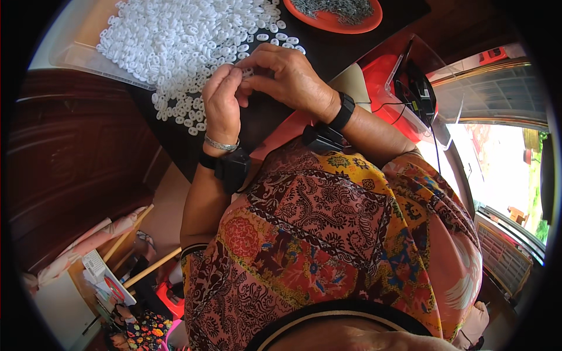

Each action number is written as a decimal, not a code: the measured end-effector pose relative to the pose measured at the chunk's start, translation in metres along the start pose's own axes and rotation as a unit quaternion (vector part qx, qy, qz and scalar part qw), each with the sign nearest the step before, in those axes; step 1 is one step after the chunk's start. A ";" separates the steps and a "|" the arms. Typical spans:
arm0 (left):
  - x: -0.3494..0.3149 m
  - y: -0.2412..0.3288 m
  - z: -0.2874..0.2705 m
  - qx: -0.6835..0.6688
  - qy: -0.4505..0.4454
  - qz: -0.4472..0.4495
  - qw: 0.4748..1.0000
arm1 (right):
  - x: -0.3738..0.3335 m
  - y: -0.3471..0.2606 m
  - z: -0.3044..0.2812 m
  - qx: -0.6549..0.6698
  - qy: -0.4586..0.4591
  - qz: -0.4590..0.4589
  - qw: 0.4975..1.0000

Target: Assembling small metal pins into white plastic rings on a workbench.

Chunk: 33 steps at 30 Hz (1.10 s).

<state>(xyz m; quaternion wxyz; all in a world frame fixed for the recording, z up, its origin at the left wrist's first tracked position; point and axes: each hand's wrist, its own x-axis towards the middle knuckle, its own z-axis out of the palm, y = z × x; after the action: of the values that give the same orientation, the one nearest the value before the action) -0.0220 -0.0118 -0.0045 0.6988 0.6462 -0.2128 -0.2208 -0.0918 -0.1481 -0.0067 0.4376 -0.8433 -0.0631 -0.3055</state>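
Over the dark table my left hand (222, 108) and my right hand (288, 76) meet, their fingertips pinched together. A bit of white shows between the fingers, but I cannot tell whether it is held or lies behind them. Just beyond the hands spreads a big heap of small white plastic pieces (170, 38), oval with two holes. Some of these lie loose around my left fingers and beyond my right knuckles. At the far side stands an orange-red plate (328, 26) with many small grey metal parts (336, 9) in it.
A clear plastic tray (111, 69) lies under the heap's left side. To the right, a clear box (404, 111) holds a black device with cables. Dark carved wood panelling (70, 134) stands at left. Another person in a flowered garment (146, 329) is at the lower left.
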 end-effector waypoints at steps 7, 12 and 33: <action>0.001 0.002 -0.001 -0.001 -0.022 -0.008 1.000 | 0.001 0.003 -0.003 0.013 -0.010 -0.003 1.000; 0.003 -0.003 0.003 -0.006 -0.023 0.013 1.000 | 0.000 0.003 -0.002 0.005 0.012 -0.015 1.000; 0.005 -0.003 -0.008 -0.009 0.044 0.074 0.996 | 0.124 0.004 -0.074 -0.307 0.026 -0.106 0.946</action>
<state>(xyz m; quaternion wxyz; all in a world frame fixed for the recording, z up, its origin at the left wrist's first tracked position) -0.0137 -0.0082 -0.0082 0.7275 0.6317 -0.2274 -0.1415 -0.0247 -0.2284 0.0930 0.1243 -0.9170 -0.0444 -0.3764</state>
